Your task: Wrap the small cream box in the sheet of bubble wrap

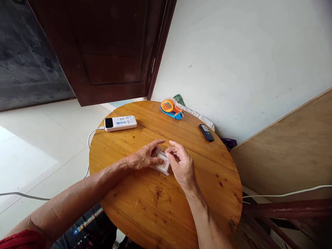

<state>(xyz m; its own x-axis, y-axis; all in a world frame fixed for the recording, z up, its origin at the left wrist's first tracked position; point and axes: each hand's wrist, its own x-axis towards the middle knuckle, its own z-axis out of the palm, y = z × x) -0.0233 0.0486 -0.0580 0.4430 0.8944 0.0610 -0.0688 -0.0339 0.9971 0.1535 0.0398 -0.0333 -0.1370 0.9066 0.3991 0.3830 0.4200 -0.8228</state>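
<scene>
On the round wooden table (pixel 124 204) lies a small flat packet (pixel 164 166) in crinkled clear plastic, pale with red print. My left hand (pixel 144 157) holds its left side, the thumb pressed on top and the index finger stretched past the far edge. The packet's far left part is hidden under that hand. At the far right corner, my right hand (pixel 182 165) pinches the plastic wrap between thumb and curled fingers. Its index finger points toward the left fingertips.
A white power bank (pixel 121 123) with a cable sits at the far left. An orange and blue tape dispenser (pixel 171 109) stands at the back edge. To the right lies a dark handheld device (pixel 206 132). Behind are a brown door (pixel 111 52) and a white wall (pixel 233 52).
</scene>
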